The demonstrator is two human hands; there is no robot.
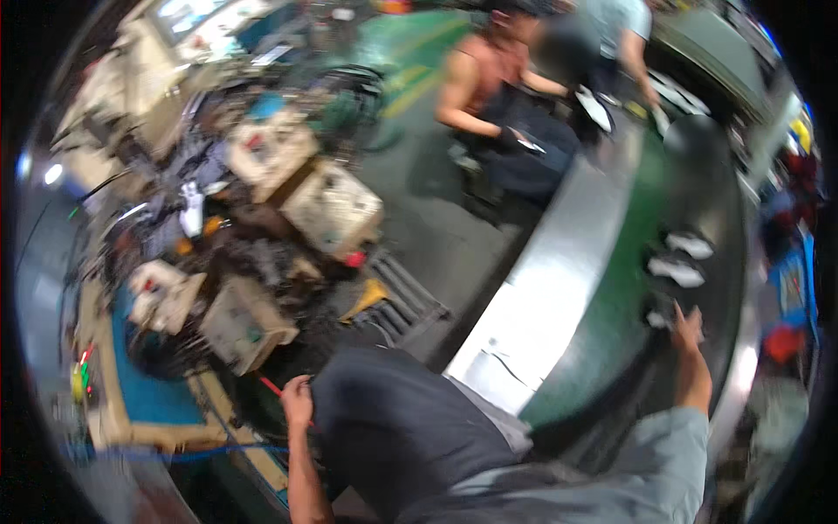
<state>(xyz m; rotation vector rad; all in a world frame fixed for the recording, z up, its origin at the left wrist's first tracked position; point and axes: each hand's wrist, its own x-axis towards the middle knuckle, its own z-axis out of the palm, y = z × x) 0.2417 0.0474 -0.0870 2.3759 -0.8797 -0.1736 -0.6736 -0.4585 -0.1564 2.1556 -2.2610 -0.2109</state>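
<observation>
My right hand (688, 330) reaches out over the dark conveyor belt (716, 175) with its fingers stretched. The fingertips are at a small black-and-white piece (660, 318), and I cannot tell whether they touch it. Two more white pieces (677, 271) (691, 244) lie just beyond it on the belt. My left hand (298, 403) is low by my dark apron (401, 428), with its fingers curled around a thin red tool (270, 385) that points up and to the left. The picture is blurred by motion.
A green and metal rail (559, 297) borders the belt. On my left is a cluttered bench with beige boxes (333, 208) (244, 325), cables and a blue mat (148, 397). Two other people (493, 79) (621, 35) work at the belt's far end.
</observation>
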